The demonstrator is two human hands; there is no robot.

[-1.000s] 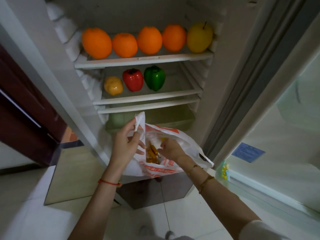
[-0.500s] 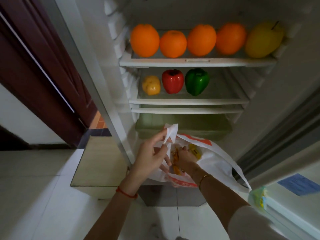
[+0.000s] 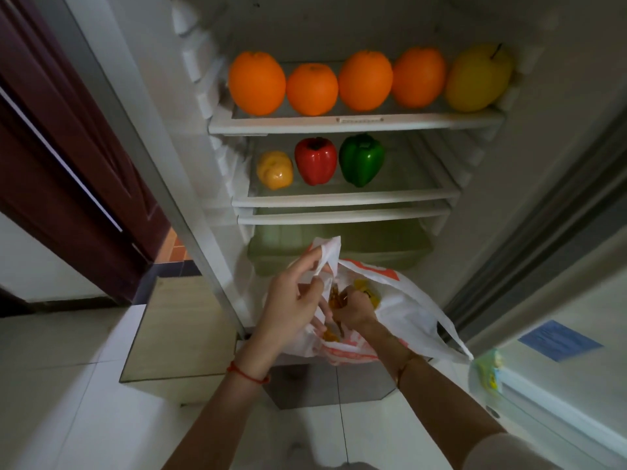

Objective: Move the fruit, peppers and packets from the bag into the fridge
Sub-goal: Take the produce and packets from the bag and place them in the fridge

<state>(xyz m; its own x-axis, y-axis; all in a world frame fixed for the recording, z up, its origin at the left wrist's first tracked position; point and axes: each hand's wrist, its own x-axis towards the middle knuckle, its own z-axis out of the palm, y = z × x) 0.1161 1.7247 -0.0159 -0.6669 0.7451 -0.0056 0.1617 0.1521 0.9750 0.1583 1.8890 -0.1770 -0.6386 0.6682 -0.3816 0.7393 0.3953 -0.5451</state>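
Observation:
A white plastic bag (image 3: 403, 310) with red print hangs in front of the open fridge (image 3: 356, 125). My left hand (image 3: 291, 296) pinches the bag's left edge and holds it open. Inside the bag, my right hand (image 3: 354, 308) is closed on an orange-brown packet (image 3: 334, 300); a yellow packet (image 3: 368, 293) lies beside it. Several oranges (image 3: 312, 89) and a yellow apple (image 3: 476, 78) line the top shelf. On the second shelf sit a yellow pepper (image 3: 274, 169), a red pepper (image 3: 315, 160) and a green pepper (image 3: 361, 159).
A green-tinted crisper drawer (image 3: 373, 245) sits under the lowest shelf, just behind the bag. The fridge door (image 3: 559, 337) stands open at the right. A dark red wooden door (image 3: 68, 164) is at the left, and white floor tiles (image 3: 68, 385) lie below.
The view has swung right and nearer the fridge. My right hand has gone deeper into the bag and closed on the orange-brown packet; my left hand keeps its hold on the bag's edge.

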